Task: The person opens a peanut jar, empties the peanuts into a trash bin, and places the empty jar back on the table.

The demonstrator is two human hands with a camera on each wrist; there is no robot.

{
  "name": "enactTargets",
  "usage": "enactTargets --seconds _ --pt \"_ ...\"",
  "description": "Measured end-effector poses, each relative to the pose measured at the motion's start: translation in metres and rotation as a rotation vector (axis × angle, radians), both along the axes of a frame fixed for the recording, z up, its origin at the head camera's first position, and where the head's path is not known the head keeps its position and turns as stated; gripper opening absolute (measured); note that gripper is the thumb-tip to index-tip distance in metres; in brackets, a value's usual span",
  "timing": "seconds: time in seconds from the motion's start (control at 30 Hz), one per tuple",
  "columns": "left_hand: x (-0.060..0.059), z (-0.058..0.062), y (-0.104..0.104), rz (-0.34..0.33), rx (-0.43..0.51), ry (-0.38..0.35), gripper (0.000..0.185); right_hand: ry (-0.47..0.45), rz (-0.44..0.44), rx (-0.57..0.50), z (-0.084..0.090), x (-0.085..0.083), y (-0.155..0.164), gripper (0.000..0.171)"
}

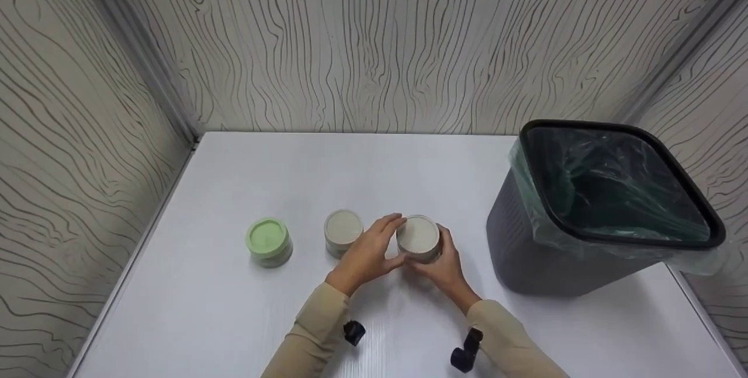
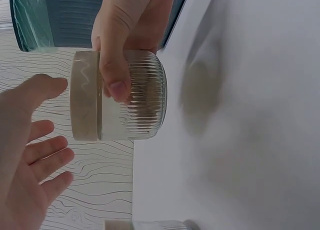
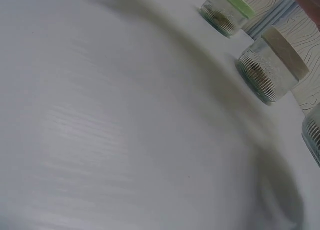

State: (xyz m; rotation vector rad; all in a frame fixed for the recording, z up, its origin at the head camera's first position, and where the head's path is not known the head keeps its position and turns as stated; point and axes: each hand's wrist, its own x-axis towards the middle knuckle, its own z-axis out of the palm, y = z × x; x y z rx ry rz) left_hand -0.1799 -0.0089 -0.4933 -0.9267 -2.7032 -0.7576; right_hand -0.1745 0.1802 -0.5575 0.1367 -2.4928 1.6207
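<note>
My right hand (image 1: pixel 445 268) grips a ribbed clear glass jar (image 2: pixel 146 97) with a beige lid (image 1: pixel 418 234). In the left wrist view its thumb lies across the glass, and the jar hangs over its shadow on the table. My left hand (image 1: pixel 367 256) is at the jar's left side, its fingers (image 2: pixel 47 151) spread and apart from the lid. A second beige-lidded jar (image 1: pixel 343 228) stands left of my left hand, partly covered by it. Farther left is a jar with a green lid (image 1: pixel 267 236). The right wrist view shows brownish contents in both standing jars.
A grey bin (image 1: pixel 526 261) with a black rim and a greenish plastic liner (image 1: pixel 608 191) stands on the right of the white table (image 1: pixel 327 162). Wood-grain patterned panels (image 1: pixel 362 45) enclose the back and sides.
</note>
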Motion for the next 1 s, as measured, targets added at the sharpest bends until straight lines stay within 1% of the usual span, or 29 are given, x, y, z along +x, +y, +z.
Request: enactTargets --seconds 0.17,0.33,0.47,0.57,0.67,0.8,1.0 --pt "0.001 0.0 -0.001 -0.045 0.003 -0.012 0.074 -0.011 0.069 0.018 0.002 0.004 0.0 0.087" --pt "0.0 -0.001 -0.002 -0.093 0.0 -0.032 0.083 0.012 0.144 0.055 0.005 0.006 -0.002 0.091" --pt "0.0 -0.001 -0.002 -0.119 0.014 -0.065 0.086 0.043 0.165 0.105 0.008 0.008 -0.005 0.097" --pt "-0.001 -0.001 -0.002 -0.131 0.03 -0.077 0.085 0.059 0.17 0.118 0.009 0.008 -0.006 0.097" --pt "0.0 -0.001 -0.003 -0.145 0.036 -0.06 0.084 0.078 0.176 0.1 0.011 0.008 -0.006 0.094" --pt "0.0 -0.001 -0.003 -0.156 0.041 -0.025 0.084 0.104 0.175 0.103 0.013 0.008 -0.006 0.093" --pt "0.001 0.0 -0.005 -0.163 0.034 -0.004 0.081 0.063 0.192 0.107 0.013 0.008 -0.006 0.09"
